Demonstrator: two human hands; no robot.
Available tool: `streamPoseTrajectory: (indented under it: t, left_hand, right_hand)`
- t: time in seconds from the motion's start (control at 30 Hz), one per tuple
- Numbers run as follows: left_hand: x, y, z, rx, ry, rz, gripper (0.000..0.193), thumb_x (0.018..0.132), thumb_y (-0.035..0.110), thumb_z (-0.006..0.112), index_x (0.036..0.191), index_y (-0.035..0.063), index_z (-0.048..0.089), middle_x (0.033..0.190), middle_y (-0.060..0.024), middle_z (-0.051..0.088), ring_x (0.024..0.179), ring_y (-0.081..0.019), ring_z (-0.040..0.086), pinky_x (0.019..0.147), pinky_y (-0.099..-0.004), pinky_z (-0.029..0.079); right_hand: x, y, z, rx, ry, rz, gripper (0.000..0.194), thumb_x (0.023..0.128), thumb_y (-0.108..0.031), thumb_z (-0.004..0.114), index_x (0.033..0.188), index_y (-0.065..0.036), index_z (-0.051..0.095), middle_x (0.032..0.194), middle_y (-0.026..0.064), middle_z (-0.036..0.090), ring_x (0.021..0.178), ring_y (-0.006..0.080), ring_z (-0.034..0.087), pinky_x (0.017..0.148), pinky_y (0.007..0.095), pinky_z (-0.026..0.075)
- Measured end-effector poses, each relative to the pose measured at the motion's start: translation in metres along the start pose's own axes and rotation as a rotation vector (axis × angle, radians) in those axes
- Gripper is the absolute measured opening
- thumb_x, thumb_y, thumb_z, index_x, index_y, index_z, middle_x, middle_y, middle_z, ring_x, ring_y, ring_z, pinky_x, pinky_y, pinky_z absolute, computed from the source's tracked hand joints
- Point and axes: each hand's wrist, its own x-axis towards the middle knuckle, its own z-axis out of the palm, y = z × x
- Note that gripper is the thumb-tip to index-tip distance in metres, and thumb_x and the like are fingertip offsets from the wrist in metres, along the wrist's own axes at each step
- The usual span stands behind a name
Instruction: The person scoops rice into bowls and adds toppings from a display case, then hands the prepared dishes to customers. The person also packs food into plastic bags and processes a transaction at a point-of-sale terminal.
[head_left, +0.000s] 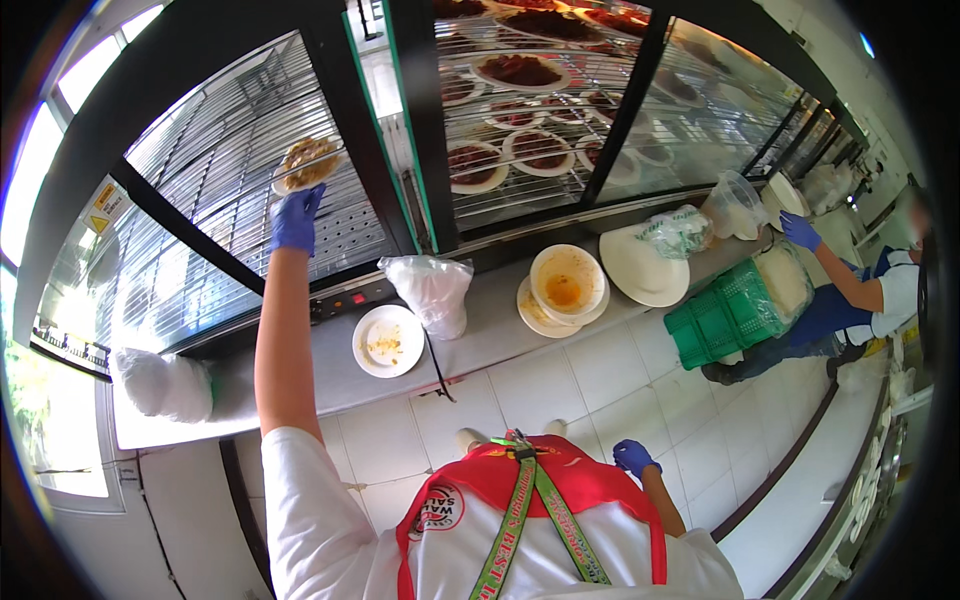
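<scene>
My left hand (295, 219), in a blue glove, reaches through the opened front of a glass food display cabinet (232, 150). Its fingers grip the near rim of a small white plate (283, 186) piled with yellow-brown food (309, 162), on or just above a wire rack. At my right side hangs my right hand (636, 457), also gloved in blue, over the tiled floor. Its fingers look loosely curled and nothing shows in them; the palm is hidden. Below the cabinet, a white plate with food scraps (388, 341) lies on the metal counter (330, 382).
A filled plastic bag (435, 296), a soiled bowl (568, 281) and a large white plate (645, 266) stand along the counter. Plates of dark red food (538, 150) fill the right-hand cabinet. A co-worker (862, 296) stands at right beside a green crate (724, 315).
</scene>
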Motion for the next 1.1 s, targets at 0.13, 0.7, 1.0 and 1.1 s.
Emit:
streamPoseTrajectory:
  t: [0.13,0.7,1.0,1.1]
  left_hand:
    - [0.007,-0.006,0.016,-1.465,0.022,-0.420,0.030,0.091,0.009,0.056,0.112,-0.0115,0.053,0.107,-0.0213,0.062,0.100,-0.0295,0.062,0.086,-0.0326,0.053]
    - [-0.059,0.066,-0.025,-1.489,0.207,-0.405,0.035,0.087,0.013,0.061,0.119,0.0009,0.054,0.103,-0.0095,0.064,0.087,-0.0171,0.063,0.075,-0.0266,0.052]
    - [-0.290,0.269,-0.022,-0.907,0.496,-0.026,0.028,0.088,0.011,0.054,0.113,0.0013,0.060,0.120,-0.0100,0.056,0.105,-0.0195,0.055,0.082,-0.0294,0.048]
    - [-0.322,0.364,0.015,-1.227,0.234,-0.293,0.027,0.090,0.012,0.052,0.112,-0.0015,0.059,0.121,-0.0097,0.055,0.107,-0.0186,0.054,0.083,-0.0289,0.048]
  right_hand:
    - [0.012,0.071,0.007,0.111,0.001,0.064,0.017,0.081,-0.014,0.058,0.095,-0.003,0.063,0.076,0.0091,0.065,0.063,0.0199,0.065,0.054,0.0333,0.052]
    - [0.008,0.194,-0.045,-0.445,-0.062,-0.109,0.023,0.077,-0.026,0.056,0.083,-0.009,0.070,0.086,0.0121,0.069,0.080,0.0244,0.066,0.074,0.0382,0.050]
    - [-0.060,0.221,-0.119,0.087,0.139,-0.122,0.029,0.081,-0.034,0.053,0.071,-0.008,0.061,0.065,0.0092,0.060,0.059,0.0218,0.057,0.058,0.0392,0.045]
    - [-0.103,0.217,-0.158,-0.120,0.560,-0.432,0.029,0.084,-0.032,0.051,0.094,-0.007,0.063,0.083,0.0126,0.066,0.071,0.0247,0.064,0.072,0.0386,0.051]
